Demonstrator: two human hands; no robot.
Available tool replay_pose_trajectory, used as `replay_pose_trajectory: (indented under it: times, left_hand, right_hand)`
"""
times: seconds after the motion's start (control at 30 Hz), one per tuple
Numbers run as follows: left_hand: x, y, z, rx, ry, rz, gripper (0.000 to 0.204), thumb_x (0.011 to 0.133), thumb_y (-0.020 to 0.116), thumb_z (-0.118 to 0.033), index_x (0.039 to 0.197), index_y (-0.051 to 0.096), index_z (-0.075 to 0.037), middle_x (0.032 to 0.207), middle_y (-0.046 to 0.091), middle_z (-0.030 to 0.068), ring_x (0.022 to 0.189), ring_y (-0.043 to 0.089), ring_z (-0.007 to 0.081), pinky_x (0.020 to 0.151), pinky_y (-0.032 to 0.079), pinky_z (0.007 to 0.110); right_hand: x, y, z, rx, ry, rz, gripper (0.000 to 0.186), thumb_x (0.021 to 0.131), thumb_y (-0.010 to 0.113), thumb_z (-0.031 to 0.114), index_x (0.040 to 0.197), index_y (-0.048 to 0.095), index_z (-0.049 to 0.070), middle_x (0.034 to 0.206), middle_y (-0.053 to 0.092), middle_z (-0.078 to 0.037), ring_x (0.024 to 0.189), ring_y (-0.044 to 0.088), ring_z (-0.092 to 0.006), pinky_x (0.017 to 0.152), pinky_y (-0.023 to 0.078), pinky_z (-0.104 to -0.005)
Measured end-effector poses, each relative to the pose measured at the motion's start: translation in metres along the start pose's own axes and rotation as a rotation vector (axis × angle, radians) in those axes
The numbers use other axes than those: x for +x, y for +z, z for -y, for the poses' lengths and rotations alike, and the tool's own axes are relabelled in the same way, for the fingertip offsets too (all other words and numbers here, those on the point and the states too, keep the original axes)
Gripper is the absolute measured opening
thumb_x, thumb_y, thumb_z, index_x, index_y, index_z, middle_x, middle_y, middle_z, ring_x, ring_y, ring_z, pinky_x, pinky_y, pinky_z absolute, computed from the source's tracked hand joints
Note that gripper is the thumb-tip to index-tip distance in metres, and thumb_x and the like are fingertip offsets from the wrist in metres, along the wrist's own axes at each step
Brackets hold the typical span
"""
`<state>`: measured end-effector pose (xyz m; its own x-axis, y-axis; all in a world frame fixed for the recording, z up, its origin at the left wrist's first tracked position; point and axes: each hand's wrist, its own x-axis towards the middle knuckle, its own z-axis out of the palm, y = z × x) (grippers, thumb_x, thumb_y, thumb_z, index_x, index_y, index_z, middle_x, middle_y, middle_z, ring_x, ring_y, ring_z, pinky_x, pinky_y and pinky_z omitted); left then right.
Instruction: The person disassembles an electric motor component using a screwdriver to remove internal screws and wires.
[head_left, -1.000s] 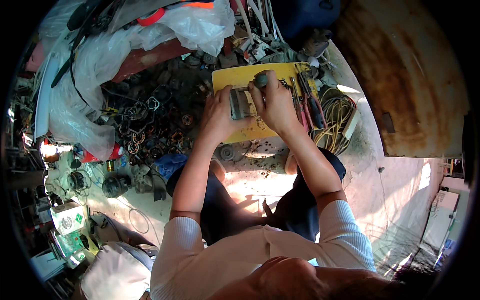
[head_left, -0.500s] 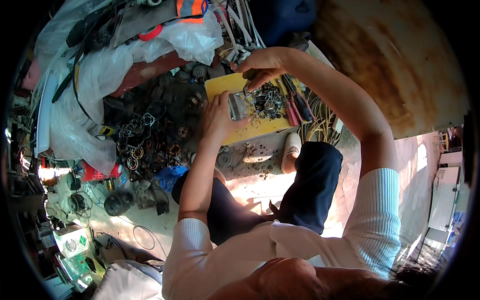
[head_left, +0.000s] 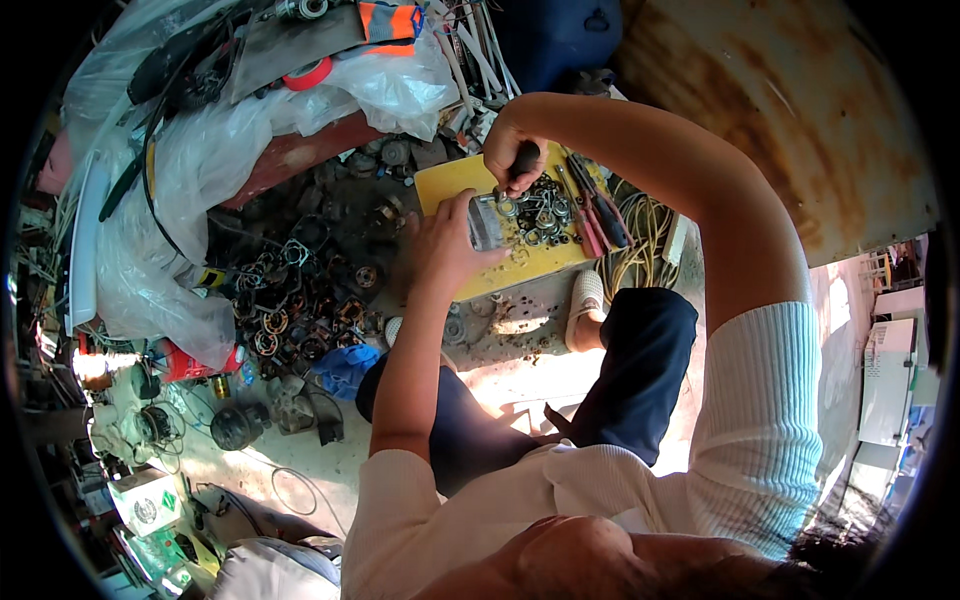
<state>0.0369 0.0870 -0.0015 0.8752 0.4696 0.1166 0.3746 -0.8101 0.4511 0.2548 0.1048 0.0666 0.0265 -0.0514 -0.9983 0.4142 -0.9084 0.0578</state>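
My left hand (head_left: 447,245) is closed around a rectangular grey metal block (head_left: 483,226) on the left half of the yellow board (head_left: 448,185). My right hand (head_left: 517,150) is closed on a dark-handled tool (head_left: 523,162), held above the block's upper right corner; the tool's lower end is too small to make out. Just right of the block lies a pile of small metal rings and parts (head_left: 548,208). Pliers and screwdrivers with red and dark handles (head_left: 590,225) lie along the board's right side.
Greasy metal parts (head_left: 290,300) heap at the left, with plastic sheeting (head_left: 170,230) beyond. A coiled yellow cable (head_left: 645,255) is beside the board. A rusty panel (head_left: 760,120) stands at the right, a blue container (head_left: 545,35) at the back, a blue cloth (head_left: 340,370) near my knee.
My right arm has swung up and outward, with the elbow raised and the tool now tilted above the block's right end, uncovering the ring pile. My left hand still holds the block.
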Motion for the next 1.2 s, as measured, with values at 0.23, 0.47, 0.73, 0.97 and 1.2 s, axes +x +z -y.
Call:
replay_pose_trajectory:
  times: [0.23, 0.47, 0.73, 0.97, 1.2]
  left_hand:
    - [0.000, 0.000, -0.002, 0.017, 0.030, -0.019, 0.091, 0.061, 0.083, -0.048, 0.133, 0.045, -0.009, 0.123, 0.057, 0.0136, 0.117, 0.054, 0.0302, 0.106, 0.031, 0.053]
    - [-0.001, 0.011, 0.008, -0.033, 0.045, -0.104, 0.091, 0.060, 0.081, -0.054, 0.133, 0.046, -0.013, 0.120, 0.058, 0.0095, 0.114, 0.057, 0.0276, 0.109, 0.028, 0.057]
    - [-0.003, 0.007, -0.002, 0.019, 0.085, -0.137, 0.086, 0.064, 0.081, -0.048, 0.132, 0.049, -0.007, 0.119, 0.058, 0.0134, 0.115, 0.055, 0.0294, 0.107, 0.031, 0.050]
    - [-0.003, 0.008, -0.003, 0.000, 0.121, -0.142, 0.083, 0.063, 0.082, -0.046, 0.130, 0.050, -0.009, 0.118, 0.059, 0.0124, 0.112, 0.056, 0.0288, 0.103, 0.033, 0.050]
    - [-0.001, 0.014, 0.001, -0.022, 0.164, -0.162, 0.084, 0.061, 0.082, -0.046, 0.129, 0.051, -0.009, 0.116, 0.060, 0.0122, 0.107, 0.058, 0.0285, 0.096, 0.039, 0.046]
  right_hand:
    - [0.004, -0.013, 0.019, -0.050, 0.155, 0.077, 0.005, 0.090, 0.051, 0.000, 0.090, 0.054, 0.003, 0.075, 0.059, 0.001, 0.055, 0.053, -0.0056, 0.048, 0.046, -0.0158]
    - [0.011, 0.023, -0.010, -0.096, -0.153, -0.182, 0.008, 0.088, 0.052, 0.006, 0.080, 0.053, 0.007, 0.069, 0.058, 0.001, 0.049, 0.051, -0.0058, 0.041, 0.044, -0.0177]
    - [0.018, 0.045, -0.038, -0.060, -0.476, -0.419, 0.020, 0.084, 0.050, 0.004, 0.066, 0.054, 0.001, 0.056, 0.051, -0.007, 0.042, 0.046, -0.0169, 0.039, 0.039, -0.0308]
    - [0.028, 0.054, -0.049, -0.269, -0.561, -0.577, 0.025, 0.082, 0.051, 0.007, 0.059, 0.060, 0.002, 0.058, 0.060, -0.009, 0.043, 0.054, -0.0190, 0.042, 0.046, -0.0344]
    - [0.009, 0.069, -0.049, -0.654, -0.567, -0.744, 0.030, 0.075, 0.053, 0.007, 0.047, 0.062, 0.002, 0.049, 0.061, -0.008, 0.049, 0.061, -0.0219, 0.059, 0.051, -0.0354]
